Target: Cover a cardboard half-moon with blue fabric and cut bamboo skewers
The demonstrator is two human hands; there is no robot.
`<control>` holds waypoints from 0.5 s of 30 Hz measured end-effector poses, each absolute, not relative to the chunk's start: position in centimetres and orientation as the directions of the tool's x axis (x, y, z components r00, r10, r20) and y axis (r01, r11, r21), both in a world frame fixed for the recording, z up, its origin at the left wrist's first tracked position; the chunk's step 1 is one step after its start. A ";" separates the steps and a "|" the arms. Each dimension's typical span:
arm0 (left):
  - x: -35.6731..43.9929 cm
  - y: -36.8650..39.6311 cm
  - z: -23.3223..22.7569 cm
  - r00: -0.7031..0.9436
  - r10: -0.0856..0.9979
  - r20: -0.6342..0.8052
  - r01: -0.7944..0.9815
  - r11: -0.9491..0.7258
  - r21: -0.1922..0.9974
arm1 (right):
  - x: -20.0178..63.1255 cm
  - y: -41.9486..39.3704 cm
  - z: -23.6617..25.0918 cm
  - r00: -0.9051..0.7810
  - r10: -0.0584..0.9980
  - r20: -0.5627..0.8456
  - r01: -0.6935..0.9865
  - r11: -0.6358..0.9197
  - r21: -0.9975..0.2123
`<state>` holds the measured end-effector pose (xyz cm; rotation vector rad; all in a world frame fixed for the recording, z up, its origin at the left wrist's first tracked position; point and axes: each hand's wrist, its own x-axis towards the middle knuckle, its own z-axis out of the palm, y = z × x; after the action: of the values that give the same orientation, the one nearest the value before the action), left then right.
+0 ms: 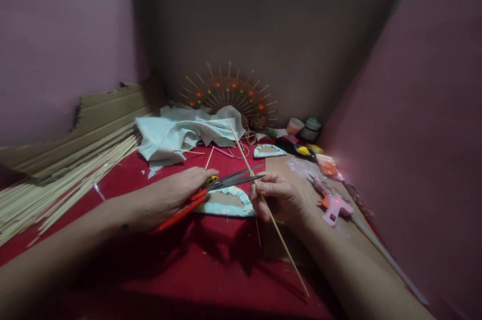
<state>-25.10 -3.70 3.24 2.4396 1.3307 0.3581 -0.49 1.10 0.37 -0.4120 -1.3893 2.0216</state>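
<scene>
My left hand [184,187] is closed around the orange-red handles of a pair of scissors [229,179]. Their dark blades point right and lie on either side of a thin wooden stick [283,242]. My right hand [274,194] pinches that stick close to the blades; it slants from the upper left down to the lower right. A second short stick end shows below my right fingers. Beneath the scissors, a half-round cardboard piece [226,200] edged with pale blue fabric lies on the red tablecloth [169,270].
Many thin sticks [75,179] lie at left beside corrugated cardboard [113,104]. Pale blue cloth [181,134] is crumpled at the back, before a decorated half-round fan [226,89]. A smaller half-round piece [269,151] lies behind my right hand. A pink glue gun [335,207] rests on cardboard at right.
</scene>
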 end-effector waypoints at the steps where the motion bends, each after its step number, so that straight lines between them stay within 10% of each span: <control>1: -25.0 -3.7 3.3 0.545 0.838 0.027 0.752 -0.502 0.427 | -0.5 1.1 0.4 -0.749 0.657 0.091 -0.320 -0.237 -0.917; 15: -24.7 -3.3 2.1 0.595 0.799 0.085 0.692 -0.564 0.451 | -0.6 0.4 0.5 -0.808 0.589 0.032 -0.222 -0.254 -0.941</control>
<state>-24.70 -3.32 2.07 2.4539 1.2007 0.3978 -0.56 0.35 0.47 -0.4490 -1.4935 2.0948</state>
